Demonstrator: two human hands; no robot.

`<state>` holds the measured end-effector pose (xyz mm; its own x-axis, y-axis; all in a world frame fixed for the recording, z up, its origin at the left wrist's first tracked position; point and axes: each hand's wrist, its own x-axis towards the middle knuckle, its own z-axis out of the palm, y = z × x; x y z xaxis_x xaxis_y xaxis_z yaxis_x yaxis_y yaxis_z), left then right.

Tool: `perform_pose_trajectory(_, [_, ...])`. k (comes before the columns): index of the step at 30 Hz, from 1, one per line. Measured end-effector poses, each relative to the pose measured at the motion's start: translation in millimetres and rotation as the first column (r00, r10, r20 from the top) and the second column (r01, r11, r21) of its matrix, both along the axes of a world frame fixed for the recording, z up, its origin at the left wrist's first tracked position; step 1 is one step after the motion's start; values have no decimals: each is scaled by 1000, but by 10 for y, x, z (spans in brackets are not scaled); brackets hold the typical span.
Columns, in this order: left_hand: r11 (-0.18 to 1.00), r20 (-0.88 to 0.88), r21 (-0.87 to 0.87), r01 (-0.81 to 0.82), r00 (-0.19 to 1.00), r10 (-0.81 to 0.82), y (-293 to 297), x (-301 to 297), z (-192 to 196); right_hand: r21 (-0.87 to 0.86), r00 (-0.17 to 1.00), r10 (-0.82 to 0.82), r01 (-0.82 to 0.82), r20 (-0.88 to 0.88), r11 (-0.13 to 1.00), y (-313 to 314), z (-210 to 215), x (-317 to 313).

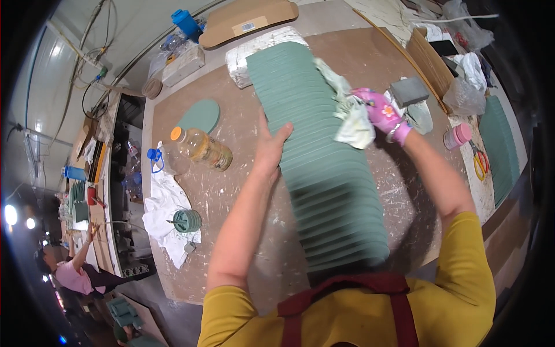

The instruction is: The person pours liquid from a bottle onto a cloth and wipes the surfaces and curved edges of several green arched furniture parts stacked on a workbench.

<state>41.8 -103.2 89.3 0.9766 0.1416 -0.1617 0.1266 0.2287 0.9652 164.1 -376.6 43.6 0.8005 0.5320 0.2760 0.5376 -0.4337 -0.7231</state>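
yellow shirt (467, 254) | maroon straps (403, 318) | right hand (378, 111): pink flowered glove (374, 106), silvery bracelet (395, 132)

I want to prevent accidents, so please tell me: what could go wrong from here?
The cloth in the gloved right hand might catch on the ridged green piece. If the bare left hand swings outward, it could knock the orange-capped bottle nearby.

The long green ridged panel (321, 159) looks matt, the crumpled pale rag (355, 124) is cloth, the orange-capped bottle (205, 151) glossy clear plastic, the brown worktop (217, 194) scuffed.
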Motion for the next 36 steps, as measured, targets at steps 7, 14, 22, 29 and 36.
perform_pose_trajectory(7, [998,-18,47,-31,999,32,-83,-7,43,31,970,181,-189,160,982,1100,327,98])
perform_pose_trajectory(14, [999,-35,48,-7,999,9,176,-18,-305,-180,847,384,-340,368,923,1938,669,13])
perform_pose_trajectory(22, [999,34,25,-46,998,45,-58,51,-157,-93,757,165,-136,632,986,1443,312,182])
perform_pose_trajectory(29, [999,-133,36,-10,991,14,209,109,-140,132,933,346,-357,101,925,2026,1002,69])
perform_pose_trajectory(36, [997,-48,-48,56,997,-58,298,421,-152,58,965,78,-95,252,994,428,81,513])
